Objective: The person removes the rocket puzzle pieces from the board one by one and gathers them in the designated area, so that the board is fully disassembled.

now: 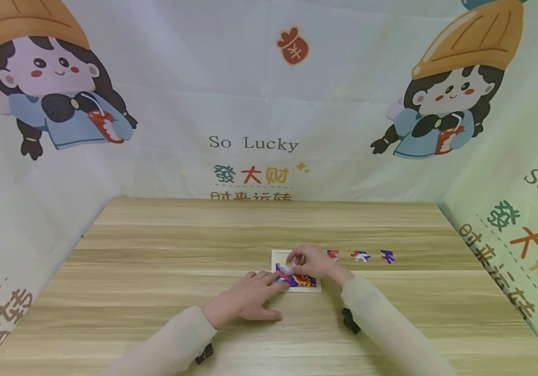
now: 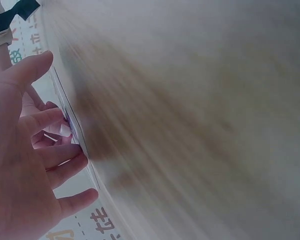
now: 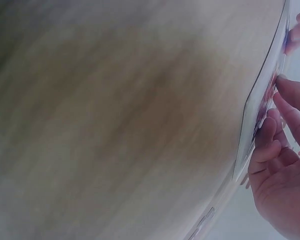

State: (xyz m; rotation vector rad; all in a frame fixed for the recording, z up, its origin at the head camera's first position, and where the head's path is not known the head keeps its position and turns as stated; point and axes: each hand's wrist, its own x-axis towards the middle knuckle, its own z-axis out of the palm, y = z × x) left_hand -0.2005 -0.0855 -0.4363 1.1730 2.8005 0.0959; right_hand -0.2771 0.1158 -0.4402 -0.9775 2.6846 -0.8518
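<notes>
A small jigsaw puzzle board (image 1: 313,290) with a white frame lies on the table, its lower part filled with a purple, red and orange picture. My left hand (image 1: 250,296) is spread flat at the board's left side, fingertips touching its edge and picture. In the left wrist view, the fingers of this left hand (image 2: 25,150) are fairly straight. Over the board's upper part, my right hand (image 1: 315,261) has curled fingers and pinches a pale puzzle piece (image 1: 287,270), mostly hidden by the fingers. The right wrist view shows the thumb and fingers of this right hand (image 3: 282,170) at the board's surface.
Three loose puzzle pieces lie in a row right of the board: a red one (image 1: 333,255), a white and purple one (image 1: 360,256) and a purple one (image 1: 387,256). The wooden table (image 1: 179,235) meets a printed cloth backdrop (image 1: 165,172) behind and at both sides.
</notes>
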